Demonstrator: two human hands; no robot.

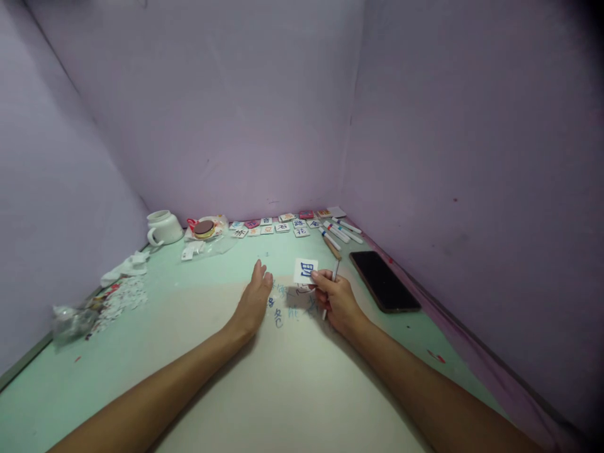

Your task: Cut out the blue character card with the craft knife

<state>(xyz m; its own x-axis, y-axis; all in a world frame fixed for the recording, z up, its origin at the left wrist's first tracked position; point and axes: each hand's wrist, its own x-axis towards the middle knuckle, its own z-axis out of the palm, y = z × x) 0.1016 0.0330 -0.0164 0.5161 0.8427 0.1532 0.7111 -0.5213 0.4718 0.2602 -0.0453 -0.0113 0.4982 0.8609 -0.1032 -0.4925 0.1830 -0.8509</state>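
My right hand pinches a small white card with a dark blue Chinese character on it. A slim, light-coloured pen-like stick is also held there, passing between the fingers. To the left, my left hand stands on its edge with fingers stretched out, holding nothing. Beneath both lies a large pale sheet with handwritten characters in blue and dark ink between the hands. Part of this writing is hidden by my right hand and its shadow.
At the back lie rows of character cards and several markers. A black phone rests at the right. On the left are a white mug, a plastic bag with a round lid, and paper scraps. Walls enclose the table.
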